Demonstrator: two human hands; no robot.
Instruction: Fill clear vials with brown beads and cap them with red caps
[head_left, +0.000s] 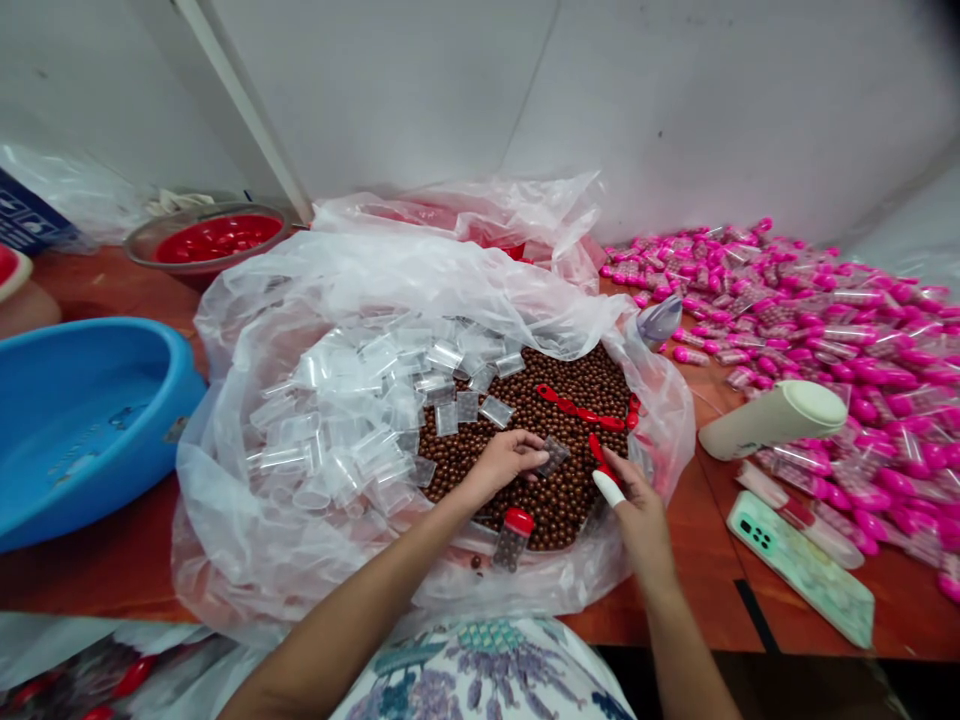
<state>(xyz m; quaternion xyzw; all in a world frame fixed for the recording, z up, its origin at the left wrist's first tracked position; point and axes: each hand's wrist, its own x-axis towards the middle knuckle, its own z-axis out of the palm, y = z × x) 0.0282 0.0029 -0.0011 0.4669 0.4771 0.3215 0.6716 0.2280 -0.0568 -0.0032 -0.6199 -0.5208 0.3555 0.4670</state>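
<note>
My left hand (510, 462) pinches a small clear plastic tube (553, 457) above a heap of glossy brown balls (465, 462). Just to its right, my right hand (637, 500) has its fingers closed on a small red plastic piece (598, 452); a white cover (608, 488) wraps one of its fingertips. More red plastic pieces (577, 410) lie on the balls beyond. Clear empty tubes (352, 400) are piled on the left side of the heap. Near the front edge rests a red-capped tube (513, 540) with brown balls inside.
A clear plastic bag (247, 560) surrounds the heap on the red table (682, 580). To the left is a blue basin (90, 420); behind it stands a bowl of red pieces (210, 240). Pink-capped tubes (825, 330), a cream cylinder (772, 420) and a phone (802, 570) lie right.
</note>
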